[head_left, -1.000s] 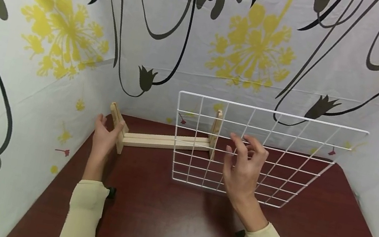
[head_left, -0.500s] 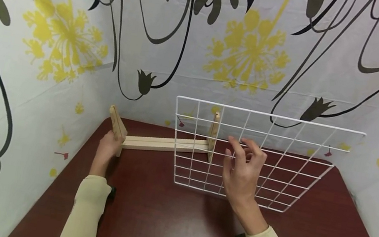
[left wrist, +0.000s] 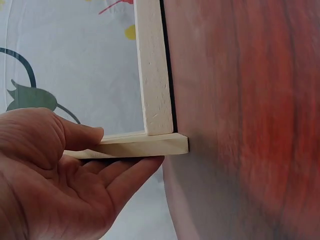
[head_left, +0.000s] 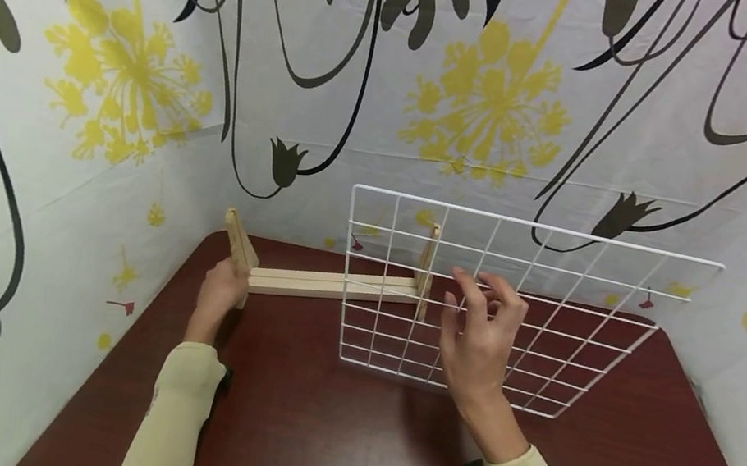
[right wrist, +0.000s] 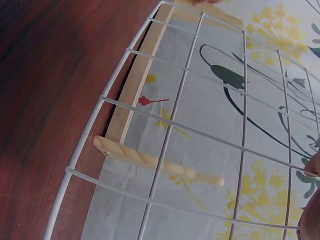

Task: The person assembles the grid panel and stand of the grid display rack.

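At the table (head_left: 323, 432), left hand (head_left: 221, 293) pinches wooden stand (head_left: 304, 283); right hand (head_left: 481, 335), apparently, white grid (head_left: 561, 302).

White grid (right wrist: 172, 123) before wooden frame (right wrist: 135, 85)

A pale wooden stand (head_left: 312, 282), built of a long bar between two end uprights, is set at the table's back, its left upright pinched by the left hand (head_left: 222, 290). A white wire grid (head_left: 562, 303) is held tilted before its right end by the right hand (head_left: 483, 332).
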Action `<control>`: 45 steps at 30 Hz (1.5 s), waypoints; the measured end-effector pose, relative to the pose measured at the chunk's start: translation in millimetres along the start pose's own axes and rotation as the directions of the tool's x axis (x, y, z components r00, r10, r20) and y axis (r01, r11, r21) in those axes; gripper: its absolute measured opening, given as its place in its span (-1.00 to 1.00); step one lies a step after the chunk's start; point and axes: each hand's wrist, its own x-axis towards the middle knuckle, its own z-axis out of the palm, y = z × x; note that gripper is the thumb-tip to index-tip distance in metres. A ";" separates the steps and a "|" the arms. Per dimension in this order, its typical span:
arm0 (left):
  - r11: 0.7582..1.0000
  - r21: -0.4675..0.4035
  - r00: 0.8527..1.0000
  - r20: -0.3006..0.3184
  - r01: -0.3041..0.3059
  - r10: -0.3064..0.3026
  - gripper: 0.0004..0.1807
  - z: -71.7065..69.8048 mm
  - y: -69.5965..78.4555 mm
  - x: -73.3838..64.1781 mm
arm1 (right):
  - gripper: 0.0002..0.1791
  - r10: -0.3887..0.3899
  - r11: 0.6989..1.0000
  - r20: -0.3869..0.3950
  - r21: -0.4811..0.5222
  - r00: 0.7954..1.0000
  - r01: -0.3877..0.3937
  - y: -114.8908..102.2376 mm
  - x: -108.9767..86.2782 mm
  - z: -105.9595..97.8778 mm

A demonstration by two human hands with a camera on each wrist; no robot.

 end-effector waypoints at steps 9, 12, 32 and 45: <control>0.999 -0.014 0.999 -0.017 -0.029 0.029 -0.60 26.9 23.7 3.9 | -0.61 0.026 1.000 -0.030 -0.001 0.999 -0.026 0.2 0.1 2.7; 0.999 -0.010 0.999 -0.021 -0.043 0.043 -0.62 36.6 35.0 4.9 | -0.59 0.033 0.999 -0.033 -0.006 0.999 -0.034 0.8 -0.2 3.1; 0.989 -0.017 0.988 0.039 -0.149 0.149 -0.67 99.4 111.1 6.7 | -0.57 0.026 1.000 -0.017 -0.013 1.000 -0.026 7.7 6.9 -2.9; 0.979 -0.024 0.978 0.051 -0.203 0.204 -0.70 112.5 125.2 7.3 | -0.57 0.031 1.000 -0.008 -0.004 0.999 -0.031 13.6 8.3 -3.7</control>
